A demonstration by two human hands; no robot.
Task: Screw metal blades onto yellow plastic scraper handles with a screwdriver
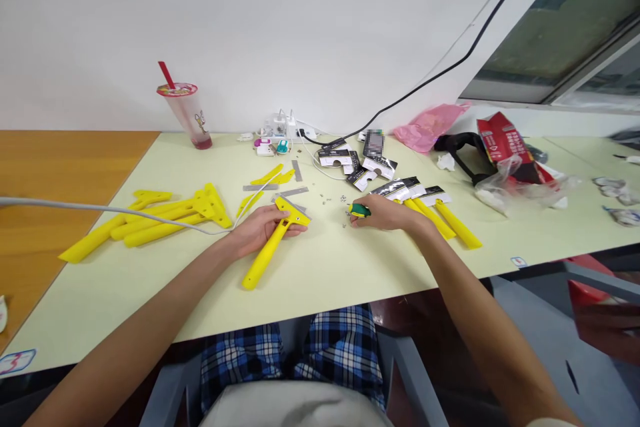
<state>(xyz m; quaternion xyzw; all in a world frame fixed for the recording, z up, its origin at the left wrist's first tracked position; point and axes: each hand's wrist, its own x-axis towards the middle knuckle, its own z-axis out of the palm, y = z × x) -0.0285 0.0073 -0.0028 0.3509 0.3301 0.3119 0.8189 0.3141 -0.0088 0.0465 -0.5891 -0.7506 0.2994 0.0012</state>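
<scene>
My left hand (257,231) is closed on the head of a yellow scraper (269,250), whose handle slants down toward me. A strip of metal blade shows along the scraper's head. In my right hand (383,211) is a green and yellow screwdriver (359,211), mostly covered by the fingers. The fingertips of that hand are down by several small screws (343,199) scattered on the table. Loose metal blades (291,192) and yellow head pieces (274,175) lie just beyond my left hand.
Several yellow scraper handles (165,217) lie at left. Others with black-and-white sleeves (457,223) lie at right. A cup with a red straw (185,117) stands by the wall near a power strip (285,127). A white cable (125,209) crosses from the left.
</scene>
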